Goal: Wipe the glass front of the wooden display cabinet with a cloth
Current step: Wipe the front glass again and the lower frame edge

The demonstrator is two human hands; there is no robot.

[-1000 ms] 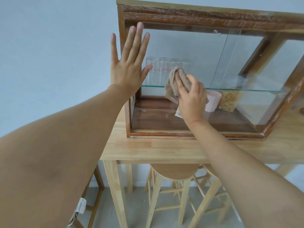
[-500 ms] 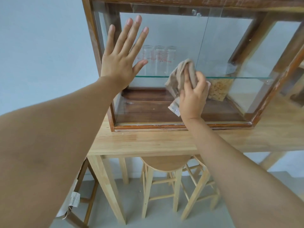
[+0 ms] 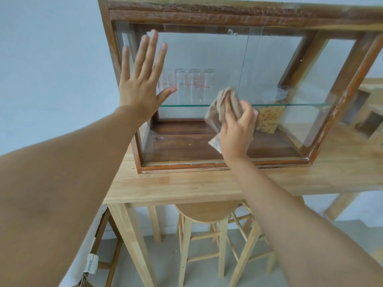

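Note:
The wooden display cabinet [image 3: 207, 11] stands on a light wooden table [image 3: 186, 183], its glass front [image 3: 196, 54] facing me. My left hand [image 3: 141, 85] lies flat with fingers spread on the left part of the glass, beside the frame post. A bunched beige cloth [image 3: 219, 108] is pressed against the middle of the glass at shelf height, held by my right hand [image 3: 236, 131]. A white tag hangs from the cloth below my palm.
Inside, several upturned drinking glasses [image 3: 194, 85] stand on a glass shelf [image 3: 290, 105], and a container of yellowish food [image 3: 268, 120] sits on the cabinet floor. Wooden stools [image 3: 205, 212] stand under the table. A wooden rack [image 3: 369, 112] is at the right.
My right hand has slid the cloth to the right along the glass. My left hand has stayed flat on the left part. The view has shifted a little.

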